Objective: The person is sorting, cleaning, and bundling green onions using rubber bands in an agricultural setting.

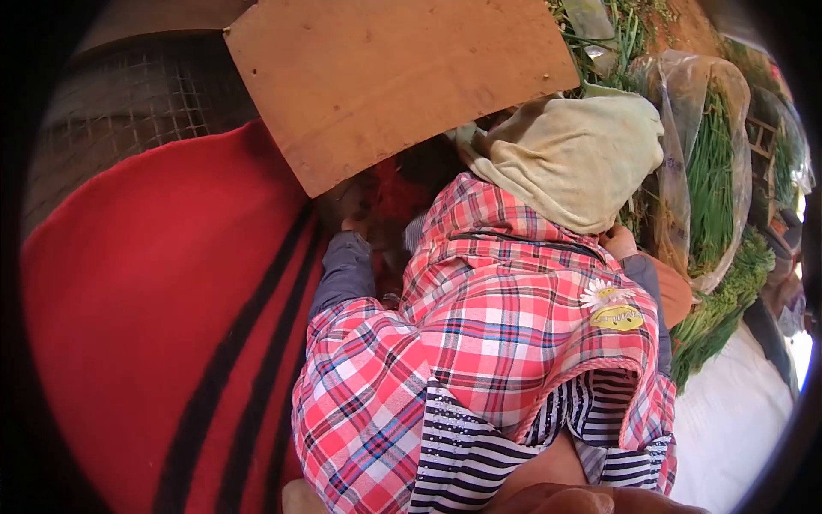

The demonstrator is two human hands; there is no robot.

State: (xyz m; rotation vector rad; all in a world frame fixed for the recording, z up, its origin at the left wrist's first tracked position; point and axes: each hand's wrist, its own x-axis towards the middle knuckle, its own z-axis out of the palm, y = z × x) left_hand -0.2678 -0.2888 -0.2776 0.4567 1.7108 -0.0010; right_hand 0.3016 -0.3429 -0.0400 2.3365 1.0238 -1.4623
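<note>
Red fabric [163, 300] with dark stripes covers the left of the frame; bundled greens [711, 180] in clear plastic occupy the upper right. Beneath the lower edge of the wooden board [402, 77], at upper center, the left hand [354, 225] is positioned beside a dark gap containing a blurred red item [394, 193]. Pale cloth [574, 150] lies at upper right of center, directly above the right hand [620, 242], the nearer hand; its narrow end points left toward the board. Finger closure cannot be determined for either hand: both are partly hidden.
</note>
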